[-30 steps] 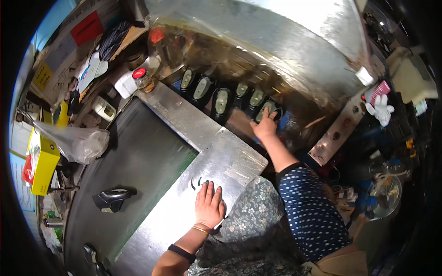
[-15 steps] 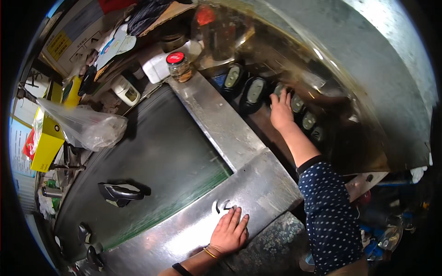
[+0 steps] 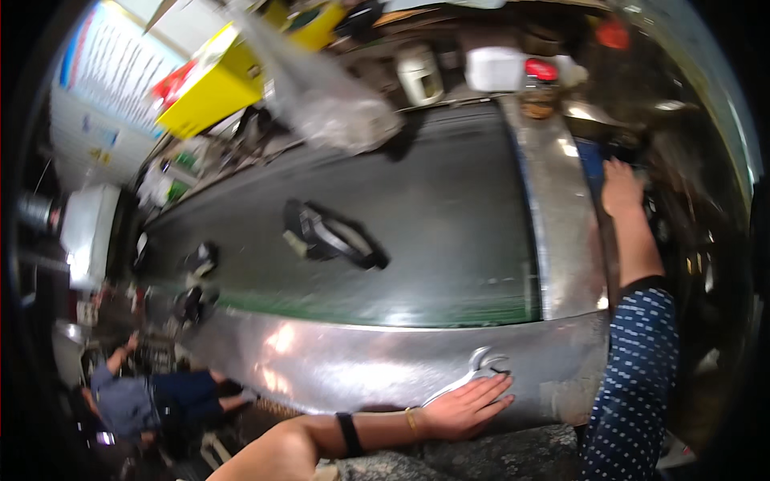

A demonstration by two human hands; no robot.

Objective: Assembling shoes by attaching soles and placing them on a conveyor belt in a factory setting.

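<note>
My left hand (image 3: 469, 407) lies flat, fingers stretched, on the front metal ledge. Beside its fingertips is an open-ended wrench (image 3: 483, 362), its handle partly hidden by the hand. At the right, my right hand (image 3: 623, 186) reaches past the metal side plate into a dark recess, fingertips at a dark object (image 3: 624, 150) that blur leaves unclear. Whether those fingers grip it cannot be made out. A black shoe piece (image 3: 330, 234) with a pale part lies on the dark belt (image 3: 433, 208).
Smaller dark pieces (image 3: 200, 259) sit toward the belt's left end. A plastic bag (image 3: 345, 120) hangs over its far edge, by a yellow box (image 3: 212, 84). A red-lidded jar (image 3: 539, 88) stands at the far right corner. Another person (image 3: 152, 401) is at lower left.
The view has swung to the left, and a person has come into it. My right hand has left the row of black shoe pieces' middle for its far end. The left hand stays on the ledge.
</note>
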